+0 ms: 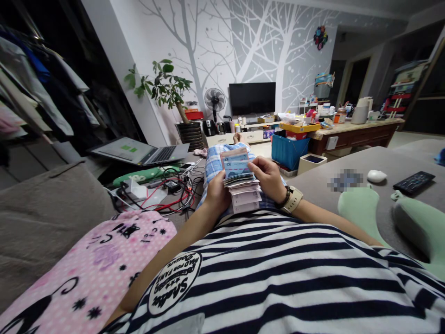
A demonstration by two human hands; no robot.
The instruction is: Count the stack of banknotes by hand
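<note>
My left hand (218, 191) is wrapped round the left side of a fanned stack of paper tickets (242, 185) above my lap. Light blue printed tickets lie at the top of the stack; paler, pinkish ones hang out toward my belly. With thumb and fingertips together, my right hand (269, 176) pinches the right edge of an upper blue ticket (237, 166). A dark bracelet and a beige-strapped watch (295, 198) sit on my right wrist. Beneath the tickets are blue checked trousers (213, 160) on my outstretched legs.
On my left lie tangled cables (184, 188), an open laptop (139, 153) and a pink blanket (104, 260). A remote control (413, 183), a white mouse (376, 176) and a green neck pillow (359, 206) are on the right. Ahead stand a blue bin (288, 150) and a cluttered table (361, 130).
</note>
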